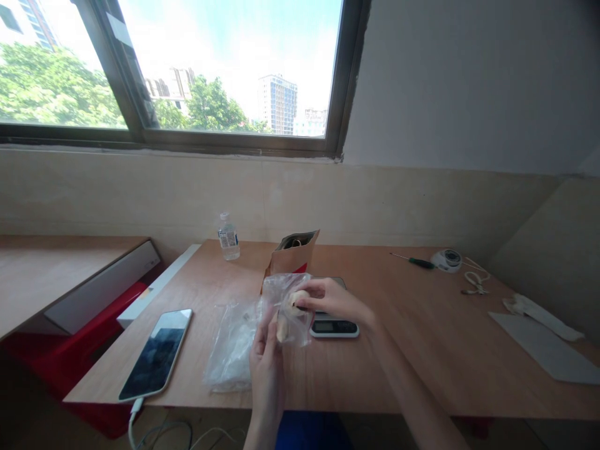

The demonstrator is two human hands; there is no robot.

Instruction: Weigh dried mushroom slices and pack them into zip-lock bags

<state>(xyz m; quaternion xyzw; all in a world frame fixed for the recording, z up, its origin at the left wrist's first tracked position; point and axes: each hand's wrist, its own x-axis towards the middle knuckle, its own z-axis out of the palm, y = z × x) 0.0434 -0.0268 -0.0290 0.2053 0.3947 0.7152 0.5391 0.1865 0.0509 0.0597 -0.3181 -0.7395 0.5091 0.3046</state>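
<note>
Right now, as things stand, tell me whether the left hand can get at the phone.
Probably yes: only a low clear bag lies between the left hand and the phone, though that hand seems to be holding a second bag.

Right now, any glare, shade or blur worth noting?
Head view, top: sky outside partly blown white; head view, left: far end of the phone catches a reflection; head view, right: wall dim; head view, centre: clear bag hazy, contents soft.
</note>
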